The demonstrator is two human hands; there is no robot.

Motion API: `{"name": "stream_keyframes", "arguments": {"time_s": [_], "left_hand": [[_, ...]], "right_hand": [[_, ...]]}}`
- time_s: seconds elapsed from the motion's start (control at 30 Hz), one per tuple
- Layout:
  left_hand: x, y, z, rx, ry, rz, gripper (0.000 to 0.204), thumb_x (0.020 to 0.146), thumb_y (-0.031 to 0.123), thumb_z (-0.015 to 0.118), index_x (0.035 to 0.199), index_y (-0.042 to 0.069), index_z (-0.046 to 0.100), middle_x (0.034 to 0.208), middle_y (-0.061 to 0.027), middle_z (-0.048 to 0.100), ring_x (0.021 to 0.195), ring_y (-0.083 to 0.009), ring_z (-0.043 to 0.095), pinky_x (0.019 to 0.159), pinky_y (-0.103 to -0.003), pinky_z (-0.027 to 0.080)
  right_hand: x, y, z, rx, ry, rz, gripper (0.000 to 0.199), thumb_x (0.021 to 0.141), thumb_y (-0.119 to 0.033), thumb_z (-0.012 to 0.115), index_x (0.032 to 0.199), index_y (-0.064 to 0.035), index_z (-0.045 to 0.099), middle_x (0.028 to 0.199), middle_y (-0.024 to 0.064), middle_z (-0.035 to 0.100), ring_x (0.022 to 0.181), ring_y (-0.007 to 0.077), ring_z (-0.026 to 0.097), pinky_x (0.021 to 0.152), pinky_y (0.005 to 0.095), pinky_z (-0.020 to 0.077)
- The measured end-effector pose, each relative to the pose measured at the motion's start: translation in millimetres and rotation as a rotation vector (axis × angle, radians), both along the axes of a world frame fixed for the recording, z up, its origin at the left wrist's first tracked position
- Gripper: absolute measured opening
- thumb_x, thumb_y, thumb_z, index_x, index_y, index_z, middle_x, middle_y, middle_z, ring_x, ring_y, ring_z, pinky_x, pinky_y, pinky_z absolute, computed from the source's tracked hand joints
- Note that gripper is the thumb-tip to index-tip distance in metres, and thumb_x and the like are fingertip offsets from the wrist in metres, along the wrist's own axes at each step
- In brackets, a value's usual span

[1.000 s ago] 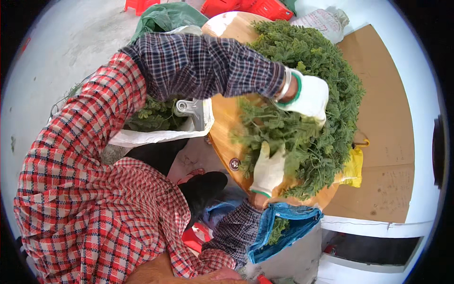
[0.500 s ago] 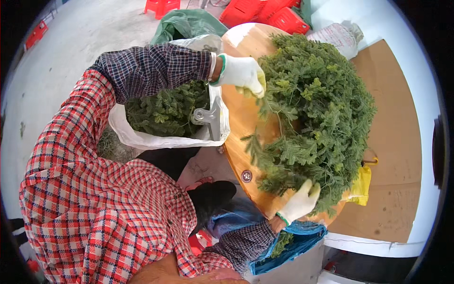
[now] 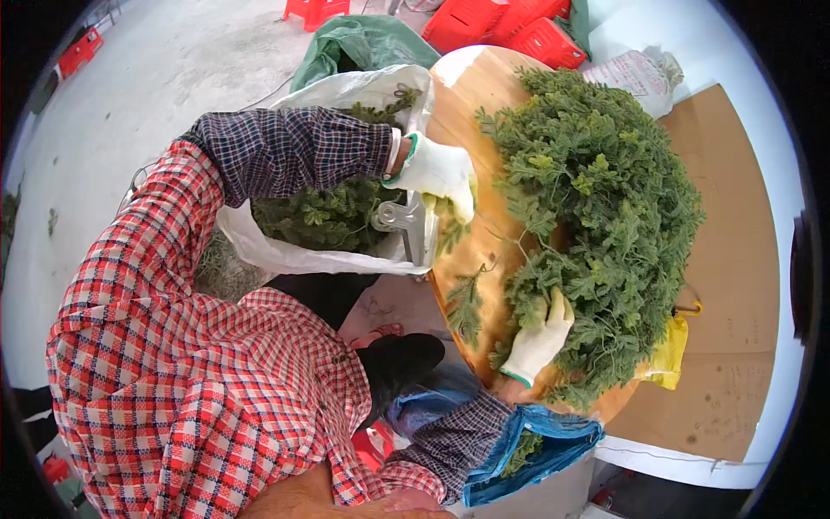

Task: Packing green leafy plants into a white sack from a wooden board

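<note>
Head view: the left hand, in a white glove, is curling its fingers around a small green sprig at the near edge of the round wooden surface, just beside the white sack full of the same greenery. The right hand, also gloved, is lying with fingers together and pressing flat on the lower rim of the big green wreath, which is resting on the surface and covering most of it. A loose sprig is lying on the wood between the two hands. A yellow bag is hanging at the surface's far edge, over brown cardboard. A blue bag of greenery is sitting below the right forearm.
</note>
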State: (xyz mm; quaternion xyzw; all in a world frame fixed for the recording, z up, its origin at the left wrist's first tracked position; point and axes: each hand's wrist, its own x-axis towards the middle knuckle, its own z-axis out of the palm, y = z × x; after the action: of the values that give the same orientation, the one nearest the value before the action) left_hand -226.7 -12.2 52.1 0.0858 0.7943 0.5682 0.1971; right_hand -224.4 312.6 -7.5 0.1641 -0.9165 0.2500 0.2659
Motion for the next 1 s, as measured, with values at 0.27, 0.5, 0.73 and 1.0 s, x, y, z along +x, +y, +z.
{"name": "stream_keyframes", "arguments": {"time_s": [0.27,0.5,0.73,1.0], "left_hand": [[10,19,-8,0.18,-0.153,-0.029,0.028,0.074,0.025,0.073,0.087,0.0,0.069,0.064,-0.0029,0.061,0.053,-0.0086,0.054,0.047,-0.023,0.043],[46,39,-3,0.17,-0.21,-0.022,0.029,0.079,0.032,0.069,0.08,0.003,0.069,0.059,0.0007,0.057,0.05,-0.0055,0.051,0.044,-0.022,0.039],[20,38,-7,-0.031,-0.007,0.161,0.05,0.077,0.05,0.067,0.085,0.001,0.067,0.071,-0.0097,0.063,0.063,-0.0157,0.059,0.056,-0.031,0.046],[12,78,-22,-0.165,0.237,0.052,0.049,0.077,0.043,0.065,0.103,0.002,0.066,0.097,-0.0166,0.067,0.091,-0.0276,0.064,0.082,-0.034,0.048]], "right_hand": [[62,-55,66,0.033,0.27,-0.355,0.019,0.084,-0.016,0.063,0.098,-0.0029,0.066,0.098,0.0171,0.064,0.087,0.0322,0.059,0.078,0.0383,0.047],[91,-136,38,-0.342,-0.221,0.044,0.044,0.08,-0.021,0.071,0.115,0.0022,0.058,0.1,0.0181,0.066,0.089,0.0275,0.064,0.081,0.0347,0.0483],[94,-117,22,-0.371,-0.241,0.081,0.033,0.077,-0.014,0.07,0.104,0.0028,0.061,0.089,0.018,0.064,0.079,0.0312,0.062,0.071,0.0382,0.0483],[110,-122,13,-0.414,-0.29,0.106,0.024,0.081,-0.013,0.066,0.098,0.003,0.063,0.086,0.0209,0.066,0.077,0.0356,0.064,0.071,0.0395,0.0493]]}}
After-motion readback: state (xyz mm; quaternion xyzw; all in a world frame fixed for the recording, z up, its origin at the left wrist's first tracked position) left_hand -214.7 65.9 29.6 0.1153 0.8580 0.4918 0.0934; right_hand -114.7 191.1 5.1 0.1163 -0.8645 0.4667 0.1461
